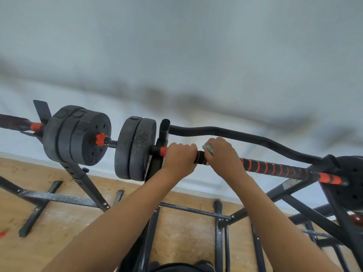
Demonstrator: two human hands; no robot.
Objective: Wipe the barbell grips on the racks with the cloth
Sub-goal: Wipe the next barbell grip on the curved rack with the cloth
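Note:
A barbell with a black and red spiral grip (275, 168) lies across a black rack (163, 134). My left hand (179, 160) grips the bar near its left end, just right of the black weight plates (135, 148). My right hand (223, 156) is curled round the bar right beside it, holding a pale green cloth (208, 148) against the grip. Only a small corner of the cloth shows above my fingers.
A second barbell with black plates (78, 134) and a red collar (100, 139) sits on a rack at the left. A curved black bar (245, 136) runs behind the grip. More plates (351, 181) hang at the right. Rack legs cross the wooden floor (59, 222) below.

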